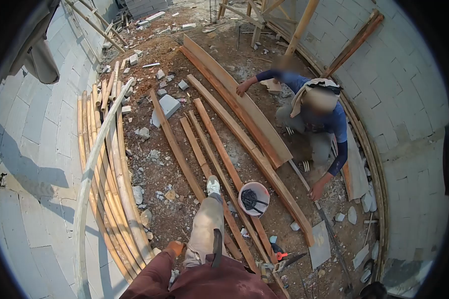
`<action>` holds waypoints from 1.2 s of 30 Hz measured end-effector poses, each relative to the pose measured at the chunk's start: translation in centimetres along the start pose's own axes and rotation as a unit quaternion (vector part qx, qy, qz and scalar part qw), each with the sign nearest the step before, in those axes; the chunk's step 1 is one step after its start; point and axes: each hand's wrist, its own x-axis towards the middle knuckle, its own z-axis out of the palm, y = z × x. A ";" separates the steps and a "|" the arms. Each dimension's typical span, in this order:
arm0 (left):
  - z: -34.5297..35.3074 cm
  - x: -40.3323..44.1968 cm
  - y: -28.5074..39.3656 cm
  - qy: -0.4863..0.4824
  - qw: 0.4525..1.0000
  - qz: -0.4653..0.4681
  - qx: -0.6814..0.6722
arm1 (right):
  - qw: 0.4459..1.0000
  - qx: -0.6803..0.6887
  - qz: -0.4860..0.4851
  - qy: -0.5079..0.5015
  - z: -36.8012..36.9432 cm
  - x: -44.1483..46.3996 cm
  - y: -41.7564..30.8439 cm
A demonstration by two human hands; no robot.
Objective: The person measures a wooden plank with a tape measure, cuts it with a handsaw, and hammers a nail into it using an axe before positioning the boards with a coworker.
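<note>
My left hand [176, 247], in an orange glove at the end of a maroon sleeve, is beside my left thigh at the bottom centre. Its fingers are too small to make out, and whether it holds anything cannot be told. My right hand is out of view. Just ahead, my light shoe [213, 185] is among long wooden beams [174, 144] on the dirt. A white bucket [253, 199] with dark contents stands to the right of my shoe. An orange-and-black tool [280, 255] lies near a saw [293, 261] at the lower right.
A crouching co-worker [317, 112] touches a wide board [234, 99] on the right, one hand low near a thin strip. Bamboo poles [110, 184] lie at left beside a long pale beam [87, 184]. Grey block walls [409, 99] curve around; rubble [143, 133] litters the ground.
</note>
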 end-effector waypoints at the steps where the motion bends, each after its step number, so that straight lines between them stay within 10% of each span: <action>1: -0.8 2.0 0.4 0.002 0.993 -0.077 -0.093 | 1.000 -0.028 0.003 -0.012 -1.3 0.0 -1.7; 8: -22.1 8.2 17.1 0.114 0.949 0.045 -0.291 | 0.966 -0.252 -0.059 0.011 -12.3 3.7 -18.3; 11: -32.2 5.9 23.8 0.009 0.812 0.078 -0.579 | 0.969 -0.219 -0.111 0.019 -16.8 -0.5 -30.6; 17: -41.8 5.5 22.8 0.109 0.856 0.076 -0.499 | 0.982 0.058 -0.156 0.088 -20.8 -6.7 -45.3; 22: -39.6 10.5 10.2 0.183 0.969 0.071 -0.151 | 0.954 -0.141 -0.210 0.161 -23.3 -0.7 -48.3; 26: -41.3 4.5 10.8 0.116 0.922 -0.115 -0.351 | 0.935 -0.246 -0.231 0.109 -23.9 3.1 -48.5; 30: -41.1 3.8 9.0 0.115 0.904 -0.090 -0.401 | 0.926 -0.198 -0.276 0.165 -19.0 21.5 -42.1; 36: -47.8 10.6 15.3 0.093 0.959 -0.034 -0.264 | 0.983 -0.016 -0.150 0.100 -22.7 8.7 -55.7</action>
